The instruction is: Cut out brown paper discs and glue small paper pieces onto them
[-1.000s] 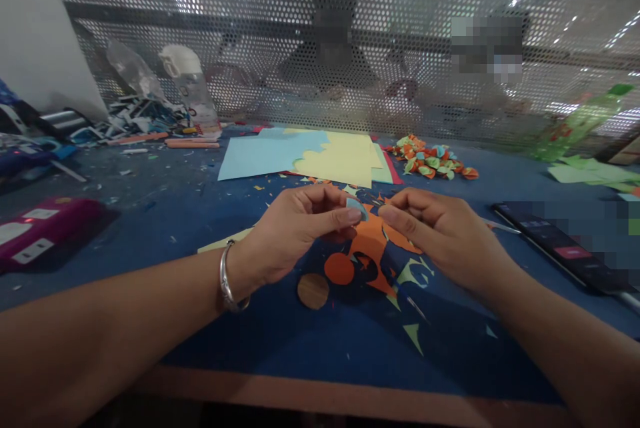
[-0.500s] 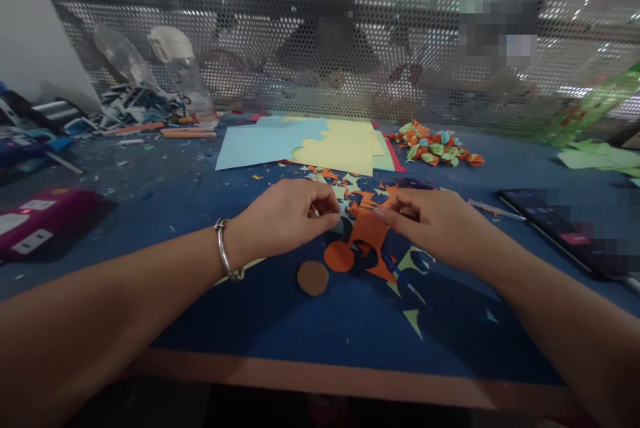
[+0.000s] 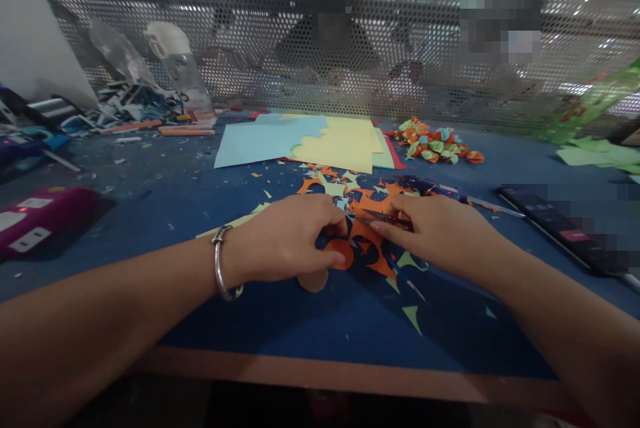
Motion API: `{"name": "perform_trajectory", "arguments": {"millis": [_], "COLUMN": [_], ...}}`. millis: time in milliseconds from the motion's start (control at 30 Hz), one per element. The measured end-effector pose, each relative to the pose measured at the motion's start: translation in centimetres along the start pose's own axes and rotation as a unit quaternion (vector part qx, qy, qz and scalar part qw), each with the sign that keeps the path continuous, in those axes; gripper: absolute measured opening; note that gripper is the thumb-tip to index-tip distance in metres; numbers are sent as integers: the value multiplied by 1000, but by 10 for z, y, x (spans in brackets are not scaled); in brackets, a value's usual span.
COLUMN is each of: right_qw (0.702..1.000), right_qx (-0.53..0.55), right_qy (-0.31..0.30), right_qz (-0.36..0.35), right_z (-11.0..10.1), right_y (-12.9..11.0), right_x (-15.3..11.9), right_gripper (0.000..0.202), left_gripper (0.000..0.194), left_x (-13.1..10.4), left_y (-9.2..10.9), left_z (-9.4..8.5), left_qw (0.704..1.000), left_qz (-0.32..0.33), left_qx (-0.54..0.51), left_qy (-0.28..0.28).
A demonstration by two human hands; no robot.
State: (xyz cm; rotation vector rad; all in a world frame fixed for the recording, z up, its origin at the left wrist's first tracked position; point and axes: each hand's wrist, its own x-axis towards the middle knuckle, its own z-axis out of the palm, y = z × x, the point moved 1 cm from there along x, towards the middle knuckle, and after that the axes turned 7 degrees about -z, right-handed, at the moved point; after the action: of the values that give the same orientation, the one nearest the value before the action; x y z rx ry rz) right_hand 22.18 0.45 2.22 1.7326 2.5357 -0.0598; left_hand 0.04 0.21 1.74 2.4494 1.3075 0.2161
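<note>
My left hand (image 3: 287,235), with a silver bangle at its wrist, has its thumb and index finger apart. The thumb tip lies over an orange paper circle (image 3: 342,255). Just below, a brown disc (image 3: 313,280) is partly covered by that hand. My right hand (image 3: 435,228) is closed on dark, thin-bladed scissors (image 3: 373,215), whose blades point left over orange paper scraps (image 3: 367,231). Their handles are hidden by the fingers. A blue pen (image 3: 407,281) lies below the right hand.
Blue and yellow sheets (image 3: 270,141) lie at the back, beside a pile of curled paper pieces (image 3: 440,145). A phone (image 3: 560,231) is at right, a magenta power strip (image 3: 47,221) at left. Behind stand a bottle (image 3: 187,78) and a perforated metal screen (image 3: 250,28).
My left hand has come down and its thumb now reaches over the orange circle. The right hand has shifted slightly lower, and the scissor blades show more clearly.
</note>
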Motion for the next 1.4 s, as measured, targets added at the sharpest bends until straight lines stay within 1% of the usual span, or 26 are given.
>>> {"name": "perform_trajectory", "arguments": {"millis": [100, 167, 233, 267, 300, 333, 400, 467, 533, 567, 633, 700, 733, 800, 867, 967, 1067, 1167, 1267, 1400], "right_qw": [1000, 1000, 999, 999, 998, 998, 997, 995, 989, 984, 965, 939, 927, 910, 905, 905, 908, 910, 910, 906], "right_qx": [-13, -21, -35, -43, -50, -57, -70, -85, -91, -83, -49, -13, -3, 2, 5, 30, 64, 84, 67, 40], "right_qy": [8, 14, 18, 19, 21, 23, 32, 55, 108, 146, 228, 290, 307, 318, 308, 295, 283, 272, 273, 284], "right_qz": [-3, -9, -12, -12, -12, -12, -13, -16, -35, -56, -117, -186, -218, -266, -294, -304, -303, -302, -304, -311], "right_z": [1, 2, 2, 2, 2, 2, 1, 1, 0, 0, 0, 0, 0, 1, 2, 3, 3, 4, 5, 5], "right_y": [-1, -1, -1, -2, -2, -2, -4, -5, -5, -5, -7, -8, -9, -11, -11, -10, -9, -11, -11, -11], "right_x": [-1, -2, -3, -4, -5, -6, -8, -10, -13, -15, -18, -21, -22, -23, -23, -21, -20, -20, -21, -22], "right_gripper": [43, 43, 41, 40, 38, 36, 32, 29, 29, 29, 26, 21, 18, 16, 18, 18, 17, 16, 15, 16], "left_gripper": [18, 13, 9, 8, 8, 8, 12, 15, 14, 13, 13, 16, 17, 20, 19, 18, 14, 9, 7, 15], "left_x": [-2, -2, -1, 0, 2, 3, 6, 9, 11, 11, 11, 11, 10, 10, 9, 7, 6, 6, 6, 6], "left_y": [3, 5, 5, 4, 4, 2, 0, -3, -3, -3, -2, -1, 0, 2, 2, 4, 5, 7, 10, 12], "left_z": [2, 1, -1, -1, -2, -2, -2, -2, -1, -1, 0, 1, 1, 2, 3, 4, 5, 5, 6, 9], "left_qw": [1000, 999, 995, 988, 975, 957, 907, 856, 818, 805, 790, 781, 778, 773, 770, 775, 787, 793, 787, 769], "left_qz": [13, 13, 0, -10, -23, -40, -81, -125, -156, -165, -174, -172, -170, -168, -170, -161, -143, -141, -151, -145], "left_qx": [-6, -30, -98, -153, -218, -288, -414, -501, -553, -569, -588, -600, -604, -610, -611, -607, -595, -589, -597, -622], "left_qy": [-6, -5, 5, 11, 13, 13, 9, 3, -2, -6, -14, -25, -31, -48, -62, -71, -81, -67, -35, -29]}}
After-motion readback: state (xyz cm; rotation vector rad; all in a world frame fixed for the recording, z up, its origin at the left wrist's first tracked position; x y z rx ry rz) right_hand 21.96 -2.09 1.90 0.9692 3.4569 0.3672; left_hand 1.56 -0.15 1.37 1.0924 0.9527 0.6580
